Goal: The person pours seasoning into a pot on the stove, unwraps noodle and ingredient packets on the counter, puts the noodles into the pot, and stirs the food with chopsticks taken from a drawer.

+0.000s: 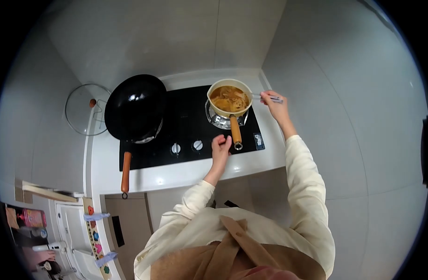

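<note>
A cream saucepan (213, 109) with a wooden handle (236, 132) stands on the right burner. Noodles in brown broth (229, 99) fill much of it. My right hand (274, 103) is closed around slim, silvery chopsticks (257, 97), which reach over the pan's right rim; their tips are not clearly visible. Just left of the wooden handle, my left hand (220, 148) hovers over the front of the black gas hob (186, 123). Its thumb and fingers are apart and slightly bent, holding nothing.
A black wok (134, 107) sits on the left burner, its brown handle (126, 172) jutting past the counter edge. A glass lid (76, 109) leans at the left wall. Two knobs (176, 148) are on the hob's front. A grey wall (326, 116) rises at the right.
</note>
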`<move>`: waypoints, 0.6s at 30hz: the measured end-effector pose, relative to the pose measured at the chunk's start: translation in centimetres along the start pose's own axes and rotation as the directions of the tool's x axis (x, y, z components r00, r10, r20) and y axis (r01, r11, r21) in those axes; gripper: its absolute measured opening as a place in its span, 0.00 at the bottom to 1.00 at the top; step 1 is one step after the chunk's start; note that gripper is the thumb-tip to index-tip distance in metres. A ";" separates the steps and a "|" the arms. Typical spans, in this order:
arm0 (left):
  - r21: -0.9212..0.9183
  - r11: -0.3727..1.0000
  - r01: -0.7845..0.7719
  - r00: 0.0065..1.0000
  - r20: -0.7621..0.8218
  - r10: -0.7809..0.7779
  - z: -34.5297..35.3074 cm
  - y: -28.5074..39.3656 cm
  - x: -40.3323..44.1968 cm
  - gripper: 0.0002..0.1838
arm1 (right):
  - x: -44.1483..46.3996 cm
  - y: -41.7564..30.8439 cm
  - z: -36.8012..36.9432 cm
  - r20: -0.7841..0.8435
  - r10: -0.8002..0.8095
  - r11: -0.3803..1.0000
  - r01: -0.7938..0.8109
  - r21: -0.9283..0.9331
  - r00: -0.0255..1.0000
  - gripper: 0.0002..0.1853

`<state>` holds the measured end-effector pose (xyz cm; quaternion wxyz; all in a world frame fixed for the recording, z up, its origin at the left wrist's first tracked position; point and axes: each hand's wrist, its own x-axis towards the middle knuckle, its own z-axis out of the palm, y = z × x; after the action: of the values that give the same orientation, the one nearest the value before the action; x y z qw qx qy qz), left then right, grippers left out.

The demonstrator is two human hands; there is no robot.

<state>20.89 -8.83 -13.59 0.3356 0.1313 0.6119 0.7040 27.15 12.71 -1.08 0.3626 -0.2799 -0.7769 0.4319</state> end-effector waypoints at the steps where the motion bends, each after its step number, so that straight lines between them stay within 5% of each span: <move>1: -0.058 0.988 0.146 0.986 0.095 -0.140 0.2 0.7 0.3 0.24 | 1.5 1.8 0.7 0.023 0.056 0.998 -0.056 0.000 0.998 0.16; 2: -0.102 0.949 0.297 0.942 0.194 -0.274 0.3 1.0 0.5 0.27 | 2.4 3.3 1.4 0.048 0.115 0.993 -0.115 -0.003 0.992 0.16; 4: -0.189 0.895 0.404 0.862 0.408 -0.302 0.5 0.9 0.5 0.31 | 3.3 4.9 2.5 0.050 0.121 0.992 -0.123 0.040 0.991 0.16; 7: -0.187 0.896 0.403 0.815 0.518 -0.259 0.7 0.7 1.0 0.28 | 3.9 7.2 3.5 0.059 0.030 0.996 -0.025 -0.091 0.998 0.16; 10: -0.208 0.897 0.391 0.806 0.547 -0.224 0.7 1.3 1.4 0.22 | 3.9 7.5 4.4 0.045 0.027 1.000 -0.027 0.011 0.999 0.19; 13: -0.222 0.896 0.384 0.813 0.541 -0.215 0.7 0.9 1.6 0.18 | 4.5 7.8 4.5 -0.178 0.190 0.977 -0.169 0.127 0.965 0.21; 16: -0.232 0.889 0.395 0.822 0.522 -0.229 0.8 0.9 1.6 0.16 | 5.1 9.3 4.3 -0.346 0.426 0.861 -0.258 0.437 0.836 0.22; 18: -0.236 0.886 0.399 0.824 0.517 -0.234 0.8 1.1 1.4 0.16 | 5.1 9.9 4.0 -0.300 0.526 0.804 -0.351 0.480 0.796 0.21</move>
<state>19.98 -7.35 -12.64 0.6059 0.1358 0.3960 0.6765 22.20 19.30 -9.59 0.4569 -0.4617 -0.4865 0.5843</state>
